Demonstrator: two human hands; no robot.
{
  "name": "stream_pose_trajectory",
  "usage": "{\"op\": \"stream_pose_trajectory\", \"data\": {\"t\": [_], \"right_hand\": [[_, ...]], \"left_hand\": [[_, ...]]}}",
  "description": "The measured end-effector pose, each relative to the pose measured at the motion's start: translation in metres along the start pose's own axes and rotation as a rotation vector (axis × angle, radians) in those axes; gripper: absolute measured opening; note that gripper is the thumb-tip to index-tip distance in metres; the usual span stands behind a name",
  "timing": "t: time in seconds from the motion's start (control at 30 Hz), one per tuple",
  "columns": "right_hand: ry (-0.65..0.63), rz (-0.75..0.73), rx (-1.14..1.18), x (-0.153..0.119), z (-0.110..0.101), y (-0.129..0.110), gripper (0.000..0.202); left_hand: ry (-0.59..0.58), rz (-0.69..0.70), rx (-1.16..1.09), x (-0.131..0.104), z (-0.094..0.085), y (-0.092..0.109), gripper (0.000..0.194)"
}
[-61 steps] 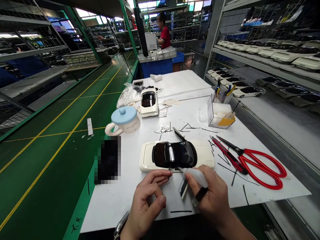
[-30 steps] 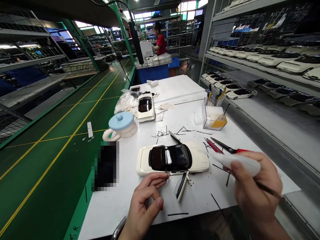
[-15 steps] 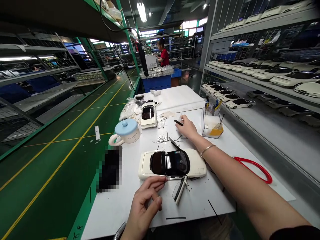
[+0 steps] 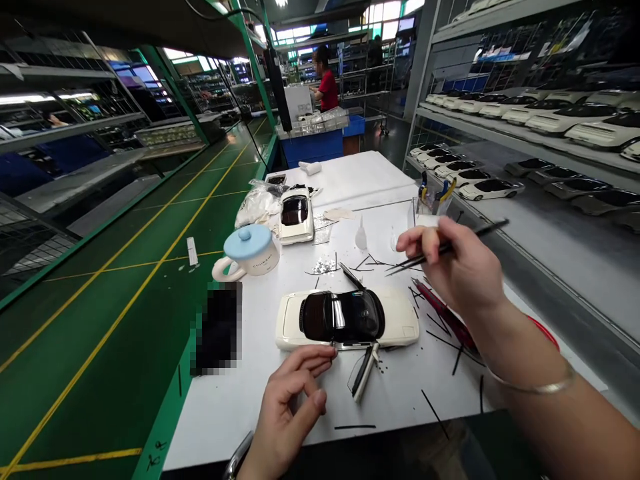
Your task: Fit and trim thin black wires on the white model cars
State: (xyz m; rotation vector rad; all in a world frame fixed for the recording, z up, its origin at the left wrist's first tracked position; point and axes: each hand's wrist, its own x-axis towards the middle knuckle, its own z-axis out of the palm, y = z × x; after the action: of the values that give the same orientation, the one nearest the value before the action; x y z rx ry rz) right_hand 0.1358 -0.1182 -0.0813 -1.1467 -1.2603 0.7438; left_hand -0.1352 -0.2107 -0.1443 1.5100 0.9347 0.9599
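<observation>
A white model car [image 4: 347, 320] with a black roof lies lengthwise on the white table, its near door [image 4: 367, 373] and far door [image 4: 353, 276] swung out. My left hand [image 4: 293, 400] rests at the car's near side, fingertips touching the body by the door opening. Its thumb is apart from the bent fingers, and nothing shows between them. Raised over the table beyond the car's right end, my right hand [image 4: 460, 267] grips dark tweezers [image 4: 407, 265], tips pointing left. Below that hand lie thin black strips [image 4: 440, 323] and a dark red tool [image 4: 445, 311].
A lidded mug [image 4: 253, 250] and another white car [image 4: 296, 217] stand at the left. Beyond the strips is a small pointed white bottle [image 4: 361, 235]. Small silvery parts [image 4: 323, 264] lie on film. Racks of cars [image 4: 487, 189] line the right; a person in red [image 4: 327, 87] works behind.
My right hand has come back and to the right from the far part of the table, with the tweezers lifted. The white bottle now shows. My left hand has stayed by the car.
</observation>
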Motion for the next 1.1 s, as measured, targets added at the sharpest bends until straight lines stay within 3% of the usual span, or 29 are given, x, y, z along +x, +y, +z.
{"op": "stream_pose_trajectory", "data": {"t": [0.07, 0.17, 0.3, 0.47, 0.7, 0.93, 1.03, 1.1], "right_hand": [[-0.06, 0.069, 0.132, -0.026, 0.0, -0.006, 0.05], [-0.155, 0.315, 0.182, -0.055, 0.014, -0.001, 0.054], [-0.252, 0.472, 0.168, -0.073, 0.033, 0.01, 0.041], [-0.326, 0.489, 0.066, -0.078, 0.042, 0.007, 0.026], [-0.339, 0.558, 0.212, -0.081, 0.047, 0.007, 0.026], [-0.359, 0.583, 0.211, -0.081, 0.046, 0.008, 0.027], [-0.39, 0.559, 0.165, -0.08, 0.042, 0.009, 0.025], [-0.424, 0.492, 0.071, -0.078, 0.038, 0.01, 0.025]], "left_hand": [[-0.01, -0.004, -0.003, 0.001, 0.002, 0.001, 0.035], [-0.017, -0.006, -0.004, 0.0, 0.003, 0.001, 0.033], [0.0, -0.004, 0.016, -0.003, 0.002, 0.002, 0.032], [0.014, 0.001, 0.025, -0.008, 0.002, 0.005, 0.031], [-0.002, -0.001, 0.028, -0.009, 0.001, 0.007, 0.031], [-0.015, 0.01, 0.035, -0.009, 0.001, 0.005, 0.031], [-0.031, 0.041, 0.101, -0.008, -0.001, 0.007, 0.03], [0.033, 0.1, 0.258, -0.004, -0.003, 0.009, 0.023]]}}
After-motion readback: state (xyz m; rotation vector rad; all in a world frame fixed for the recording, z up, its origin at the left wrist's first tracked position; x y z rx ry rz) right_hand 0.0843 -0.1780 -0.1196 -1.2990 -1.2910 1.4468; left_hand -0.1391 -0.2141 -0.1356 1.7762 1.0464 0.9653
